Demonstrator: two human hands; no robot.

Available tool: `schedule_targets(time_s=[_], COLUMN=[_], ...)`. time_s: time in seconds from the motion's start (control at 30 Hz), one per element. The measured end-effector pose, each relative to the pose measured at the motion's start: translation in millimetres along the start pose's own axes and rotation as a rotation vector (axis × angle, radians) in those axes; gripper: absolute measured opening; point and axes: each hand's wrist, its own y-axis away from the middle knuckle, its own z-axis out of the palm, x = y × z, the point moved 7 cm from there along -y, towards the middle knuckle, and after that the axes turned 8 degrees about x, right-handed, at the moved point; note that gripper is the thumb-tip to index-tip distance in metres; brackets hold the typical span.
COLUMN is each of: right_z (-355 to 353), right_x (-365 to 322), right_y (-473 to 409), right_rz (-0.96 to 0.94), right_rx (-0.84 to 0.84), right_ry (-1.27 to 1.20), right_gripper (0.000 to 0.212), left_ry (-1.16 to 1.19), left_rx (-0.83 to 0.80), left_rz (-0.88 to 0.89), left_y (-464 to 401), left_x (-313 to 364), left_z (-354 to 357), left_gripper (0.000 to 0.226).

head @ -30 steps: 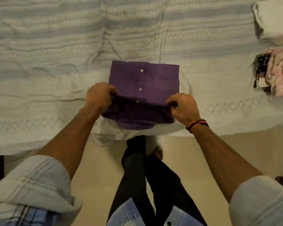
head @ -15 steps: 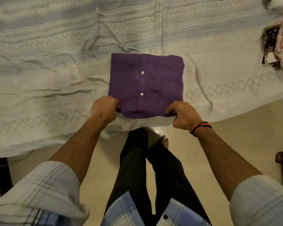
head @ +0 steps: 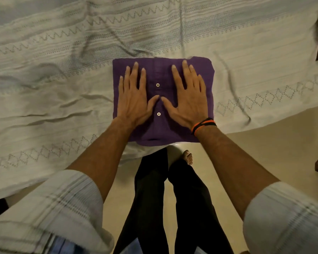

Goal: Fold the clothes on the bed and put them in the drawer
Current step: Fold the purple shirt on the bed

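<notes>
Both the left hand (head: 134, 103) and the right hand (head: 186, 102) press flat, straight fingers (head: 142, 77), gripping nothing, on the folded purple button-front cloth shirt (head: 162, 125) at the bed (head: 62, 88) edge; soft, light and floppy, it likely lifts best scooped from beneath both sides beyond the fingertips.

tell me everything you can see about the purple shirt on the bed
The purple button-up cloth shirt is folded into a compact, roughly square bundle, front placket up, with two small pale buttons showing. It looks like soft woven cloth. It lies flat at the near edge of the pale patterned bedsheet. The left hand and right hand press flat on it, fingers spread, thumbs nearly meeting at the placket.
</notes>
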Motion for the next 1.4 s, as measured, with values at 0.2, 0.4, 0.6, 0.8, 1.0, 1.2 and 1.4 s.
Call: schedule_targets(time_s=[0.2,0.4,0.6,0.8,1.0,1.2,1.4], right_z=[48,61,58,32,-22,-4,13], right_x=[24,28,27,27,62,98,92], right_y=[6,0,0,-3,9,23,13], right_rz=[-0.041,-0.038,-0.034,0.045,0.567,1.032,1.063], right_rx=[-0.070,-0.027,-0.016,-0.012,0.213,-0.050,-0.249], right_ry=[0.144,0.134,0.117,-0.086,-0.244,-0.572,-0.916], right_gripper=[0.087,0.087,0.086,0.078,0.078,0.077,0.045], left_ry=[-0.051,-0.083,-0.080,0.099,0.389,0.673,1.034], left_rx=[0.016,0.072,0.071,0.111,0.123,-0.040,-0.213], left_rz=[-0.008,-0.005,-0.009,-0.078,-0.685,-1.023,-1.067], left_y=[0,-6,-6,-3,21,13,7], left_x=[-9,-12,-11,-18,-65,-79,-68], left_z=[35,48,45,17,-7,-3,10], left_gripper=[0.087,0.084,0.084,0.072,0.095,0.083,0.043])
